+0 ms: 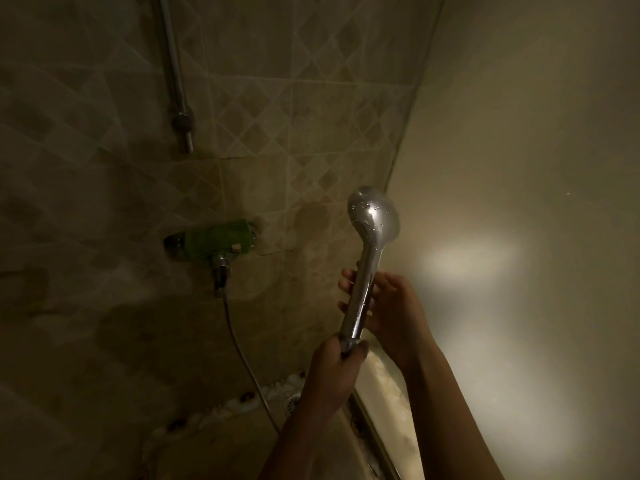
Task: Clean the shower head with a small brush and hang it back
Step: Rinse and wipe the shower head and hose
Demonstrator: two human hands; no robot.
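**While the Chrome Is Wet, It May Slip**

As we hold the shower head (374,216) upright near the tiled wall (277,116) — left hand (336,365) gripping its handle's base, right hand (391,306) curled round the middle — beaded water could loosen our grip.

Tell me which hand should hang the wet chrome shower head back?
Probably the left hand: it grips the chrome shower head by its handle end, nearer the chrome wall bracket; the right hand holds mid-handle.

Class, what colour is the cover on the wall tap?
Green. The tap cover shows best in the head view.
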